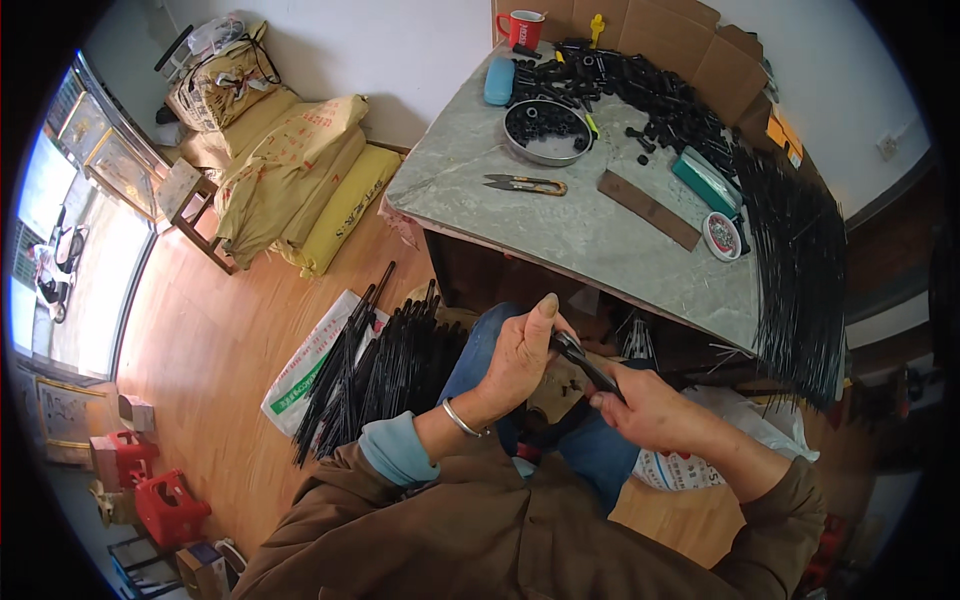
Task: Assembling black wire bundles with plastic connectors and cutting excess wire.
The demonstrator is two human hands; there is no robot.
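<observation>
In front of my lap, above the blue jeans, a short black rod-like piece slants between my two hands; its exact kind I cannot make out. My left hand, with a silver bangle at the wrist, closes round its upper end, thumb pointing up. Lower down and to the right, my right hand grips the other end, thumb laid along it. On the grey table beyond lie thread snips, a flat brown bar and a metal bowl of small black parts.
Black fittings heap at the table's back, and thin black rods cover its right side. A green case and small white dish sit near them. Bundled black rods stand left of my legs. Stacked sacks are farther left.
</observation>
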